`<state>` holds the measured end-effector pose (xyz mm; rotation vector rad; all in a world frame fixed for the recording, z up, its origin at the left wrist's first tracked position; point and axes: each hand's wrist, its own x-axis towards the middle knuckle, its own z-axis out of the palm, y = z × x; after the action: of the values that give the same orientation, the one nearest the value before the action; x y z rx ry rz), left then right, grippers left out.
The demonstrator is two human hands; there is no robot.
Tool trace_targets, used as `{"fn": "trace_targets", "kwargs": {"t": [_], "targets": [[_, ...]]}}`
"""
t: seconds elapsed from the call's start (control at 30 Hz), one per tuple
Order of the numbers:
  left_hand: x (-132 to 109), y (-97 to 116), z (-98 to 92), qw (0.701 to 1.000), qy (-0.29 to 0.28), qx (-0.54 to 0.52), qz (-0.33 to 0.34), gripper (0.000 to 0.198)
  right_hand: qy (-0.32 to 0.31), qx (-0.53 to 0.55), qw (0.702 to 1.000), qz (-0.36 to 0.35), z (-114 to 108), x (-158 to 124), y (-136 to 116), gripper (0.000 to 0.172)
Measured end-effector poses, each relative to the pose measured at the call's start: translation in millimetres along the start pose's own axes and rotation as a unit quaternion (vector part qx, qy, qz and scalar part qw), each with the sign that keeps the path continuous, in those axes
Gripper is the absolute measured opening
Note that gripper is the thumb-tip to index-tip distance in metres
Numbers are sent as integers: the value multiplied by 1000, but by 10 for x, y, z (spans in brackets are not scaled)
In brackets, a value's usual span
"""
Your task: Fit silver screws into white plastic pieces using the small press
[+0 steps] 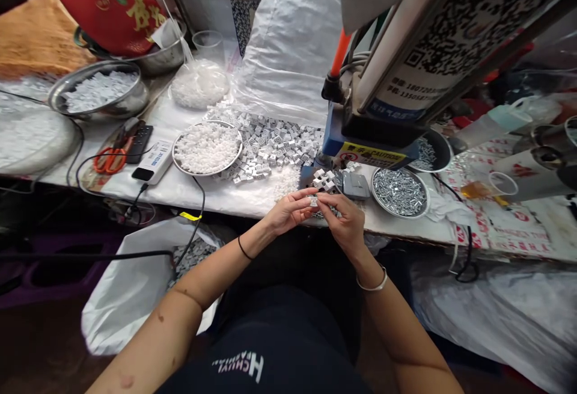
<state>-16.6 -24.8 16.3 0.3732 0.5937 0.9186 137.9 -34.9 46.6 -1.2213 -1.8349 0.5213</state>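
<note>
My left hand [291, 210] and my right hand [343, 218] meet in front of the bench press [367, 150]. Pinched between their fingertips is a small white plastic piece [312, 201]; its finer shape is too small to make out. Both hands touch it, and the left hand's lower fingers are loosely curled. Just beyond them, several white plastic blocks [325, 178] sit on the press's base. A heap of white and grey blocks [279, 141] spreads to the left, with tiny white parts [287, 183] at its near edge. A bowl of metal pins [400, 192] stands right of the right hand.
Left on the bench are a plate of white beads [207, 148], a power strip [153, 162], orange scissors [110, 159] and a metal bowl of clear parts [99, 89]. A cup of amber liquid [489, 186] stands at right. Below the edge hangs a white sack [121, 286]; cables cross there.
</note>
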Motion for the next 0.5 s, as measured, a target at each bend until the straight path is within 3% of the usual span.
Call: {"fn": "trace_targets", "kwargs": {"t": [0.13, 0.33, 0.43, 0.5], "targets": [[-2, 8, 23, 1000, 1, -17, -19, 42, -4, -30, 999, -38, -4, -22, 51, 16], [-9, -57, -38, 999, 4, 2, -33, 49, -39, -3, 982, -184, 17, -158, 204, 28], [1, -58, -47, 996, 8, 92, -9, 49, -32, 14, 986, -161, -12, -159, 250, 23], [48, -3, -26, 974, 31, 212, 73, 44, -25, 12, 995, -101, -50, -71, 281, 16]]}}
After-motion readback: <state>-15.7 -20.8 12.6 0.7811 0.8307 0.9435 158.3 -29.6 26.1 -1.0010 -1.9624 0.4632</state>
